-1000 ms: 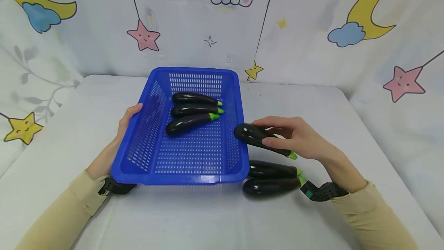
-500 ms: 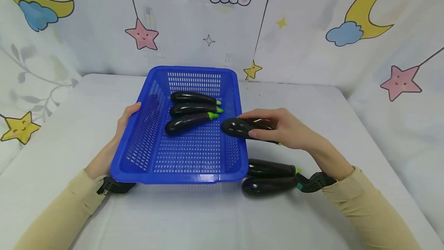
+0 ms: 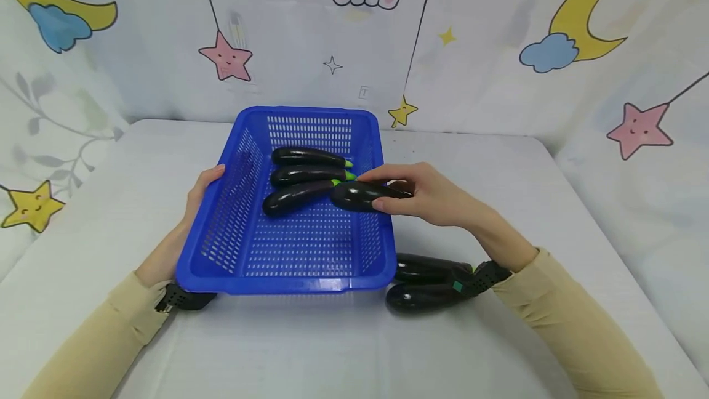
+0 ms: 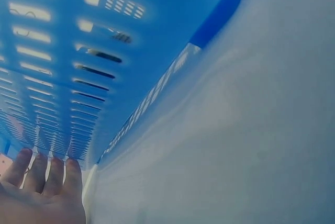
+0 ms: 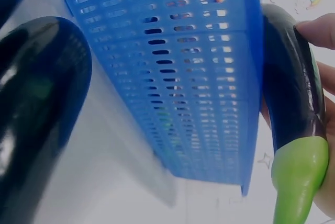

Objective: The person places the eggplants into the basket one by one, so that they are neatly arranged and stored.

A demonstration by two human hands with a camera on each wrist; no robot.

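Observation:
My left hand (image 3: pixel 192 208) holds the blue plastic basket (image 3: pixel 288 285) by its left side, thumb at the rim. In the left wrist view the fingers (image 4: pixel 53 177) reach against its slotted underside. An eggplant (image 3: pixel 354 196) is pinched between thumb and fingers of my right hand (image 3: pixel 434 199), over the basket's right rim, blunt end inward. Its green stem (image 5: pixel 298 169) shows in the right wrist view, outside the basket wall (image 5: pixel 172 72). Inside lie three eggplants, the back one (image 3: pixel 307 156), middle one (image 3: pixel 307 175) and front one (image 3: pixel 296 199); the held eggplant overlaps the front one's stem.
Two more eggplants, one farther (image 3: pixel 426 268) and one nearer (image 3: pixel 418 298), lie on the white-covered table (image 3: pixel 277 356) right of the basket, partly behind the right wrist's black strap (image 3: pixel 482 279). A patterned curtain (image 3: pixel 299 29) stands behind the table.
My right hand has carried the eggplant left and away from me, from beside the basket's right rim to over its inside. The left hand and basket have stayed in place.

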